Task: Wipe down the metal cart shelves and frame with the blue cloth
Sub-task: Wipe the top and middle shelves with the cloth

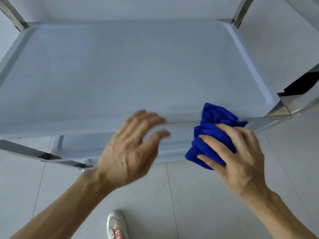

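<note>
Crumpled blue cloth (211, 133) in my right hand (241, 157), pressed on the grey metal cart shelf's (120, 75) near rim.
My left hand (131, 149) hovers blurred beside it, fingers spread, holding nothing.

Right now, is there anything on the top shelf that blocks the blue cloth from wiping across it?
Nothing visible does. The right hand grips the blue cloth at the near rim of the top shelf, whose surface looks bare.

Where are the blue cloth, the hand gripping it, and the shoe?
blue cloth (209, 133), head view, bunched middle folds.
right hand (241, 157), head view, back of the hand.
white shoe (116, 223), head view, laced upper.
</note>
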`<state>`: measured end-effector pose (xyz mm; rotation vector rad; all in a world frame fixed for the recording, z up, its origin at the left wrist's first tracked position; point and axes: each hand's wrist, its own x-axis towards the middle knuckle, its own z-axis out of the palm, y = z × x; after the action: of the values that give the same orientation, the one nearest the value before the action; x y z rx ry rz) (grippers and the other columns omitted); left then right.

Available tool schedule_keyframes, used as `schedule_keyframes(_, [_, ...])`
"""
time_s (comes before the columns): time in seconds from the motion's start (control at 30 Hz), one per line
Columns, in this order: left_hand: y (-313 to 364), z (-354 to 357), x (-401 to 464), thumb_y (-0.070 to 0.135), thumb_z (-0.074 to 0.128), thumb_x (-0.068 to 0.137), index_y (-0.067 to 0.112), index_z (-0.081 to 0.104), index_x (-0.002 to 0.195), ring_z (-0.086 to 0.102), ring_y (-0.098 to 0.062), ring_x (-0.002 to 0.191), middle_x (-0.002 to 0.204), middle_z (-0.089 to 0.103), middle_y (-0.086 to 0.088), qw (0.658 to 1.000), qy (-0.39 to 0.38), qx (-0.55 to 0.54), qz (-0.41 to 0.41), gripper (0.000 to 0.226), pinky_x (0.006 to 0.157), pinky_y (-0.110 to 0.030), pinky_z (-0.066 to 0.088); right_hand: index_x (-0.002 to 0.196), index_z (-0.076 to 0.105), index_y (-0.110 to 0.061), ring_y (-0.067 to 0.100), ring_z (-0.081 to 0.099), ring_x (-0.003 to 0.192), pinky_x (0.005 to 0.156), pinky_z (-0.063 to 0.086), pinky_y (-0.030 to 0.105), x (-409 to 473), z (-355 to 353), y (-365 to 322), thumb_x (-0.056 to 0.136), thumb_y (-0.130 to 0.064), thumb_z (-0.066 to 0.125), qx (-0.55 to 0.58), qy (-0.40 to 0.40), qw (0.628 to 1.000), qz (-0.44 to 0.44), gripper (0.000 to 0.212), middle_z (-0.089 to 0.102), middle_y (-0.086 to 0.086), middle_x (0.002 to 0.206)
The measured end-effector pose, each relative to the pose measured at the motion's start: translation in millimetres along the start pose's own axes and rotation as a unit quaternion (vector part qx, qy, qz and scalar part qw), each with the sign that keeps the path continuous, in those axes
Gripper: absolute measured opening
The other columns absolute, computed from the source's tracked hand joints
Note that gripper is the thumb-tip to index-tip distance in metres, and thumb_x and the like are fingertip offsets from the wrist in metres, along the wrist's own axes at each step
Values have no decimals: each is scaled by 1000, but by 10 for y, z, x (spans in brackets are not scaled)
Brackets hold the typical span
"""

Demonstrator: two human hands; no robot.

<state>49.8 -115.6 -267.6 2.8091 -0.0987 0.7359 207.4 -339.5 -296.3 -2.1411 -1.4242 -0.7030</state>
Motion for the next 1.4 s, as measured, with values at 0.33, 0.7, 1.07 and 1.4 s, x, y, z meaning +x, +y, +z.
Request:
schedule_keyframes(0.33, [-490,1276,-525,31,47,98,17,57,128,52,-24,124,141,50,-1,981,-108,-5,-164,35,107,-37,38,122,66,-26,36,49,94,79,39,46,-467,1147,908,98,-48,54,-154,-35,979,132,34,60,9,115])
schedule_keyframes(0.7, [-1007,2029,-829,38,36,100,21,59,128,50,-26,130,137,56,2,983,-92,94,-127,41,107,-49,38,126,59,-42,22,49,129,102,36,46,-753,1813,1092,92,-58,39,-125,-142,954,231,42,53,-13,142])
schedule_keyframes(1.07, [-996,2060,-748,43,26,96,34,53,126,41,-6,131,135,52,20,979,-65,89,-173,41,110,-23,24,135,30,-57,30,29,141,116,15,57,-250,2238,541,92,-64,28,-24,-269,942,199,43,20,-18,160])
schedule_keyframes(1.4, [-1031,2034,-697,47,18,96,32,53,132,41,-6,133,139,50,19,981,-84,82,-155,53,111,-22,24,124,52,-47,4,51,123,104,39,39,-675,1794,1066,93,-61,28,-12,-193,977,94,41,52,-30,131])
